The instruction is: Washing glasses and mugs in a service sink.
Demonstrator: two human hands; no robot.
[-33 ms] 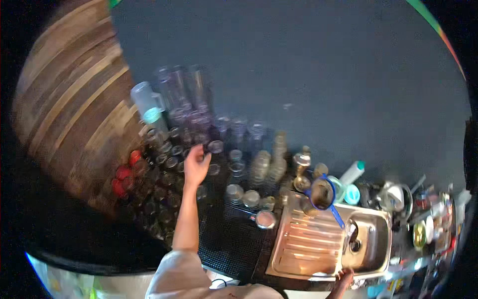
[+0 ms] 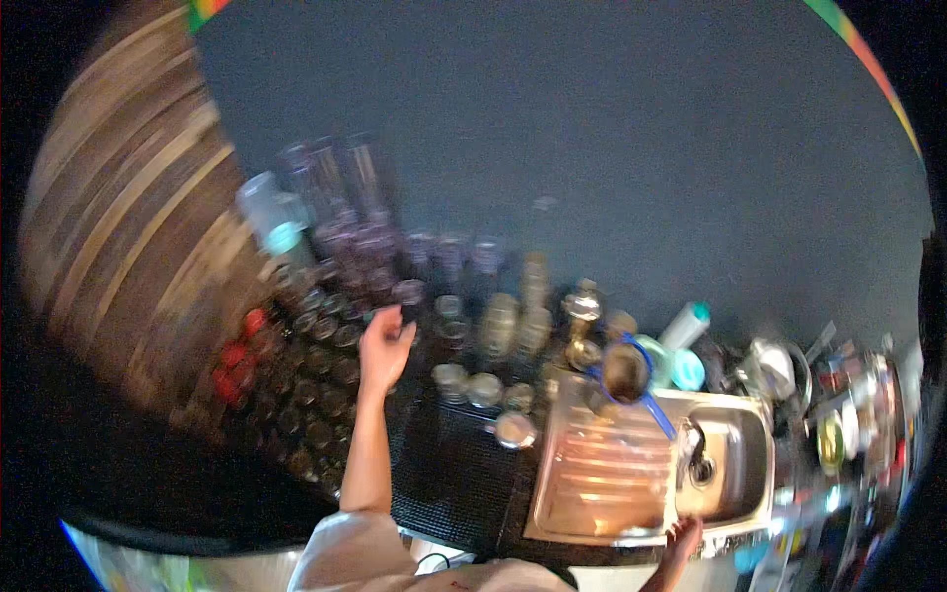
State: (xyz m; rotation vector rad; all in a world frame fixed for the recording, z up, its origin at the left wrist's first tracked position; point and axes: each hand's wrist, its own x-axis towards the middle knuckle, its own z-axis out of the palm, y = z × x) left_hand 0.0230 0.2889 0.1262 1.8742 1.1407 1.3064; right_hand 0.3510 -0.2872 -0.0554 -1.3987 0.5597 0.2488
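My left hand [image 2: 385, 350] is stretched over the counter above rows of glasses [image 2: 326, 331]. Thumb and fingertips stand apart, and nothing shows between them. A single clear glass [image 2: 408, 292] stands just beyond its fingertips. My right hand [image 2: 684, 541] is low at the front edge of the steel sink [image 2: 602, 513], near the basin. Its fingers look extended, though blurred, and I see nothing in them.
Tall clear tumblers [image 2: 365, 183] and a pitcher with a light-blue lid [image 2: 266, 212] stand at the back left. Red round things [image 2: 232, 370] lie far left. A blue-rimmed strainer [image 2: 626, 375] sits behind the drainboard. Several short glasses [image 2: 483, 390] stand beside a black mat [image 2: 449, 479].
The whole view has shifted slightly, with the counter's things moving left. My left hand has come a little nearer to me, away from the back glasses. The right hand reaches slightly further over the sink's edge.
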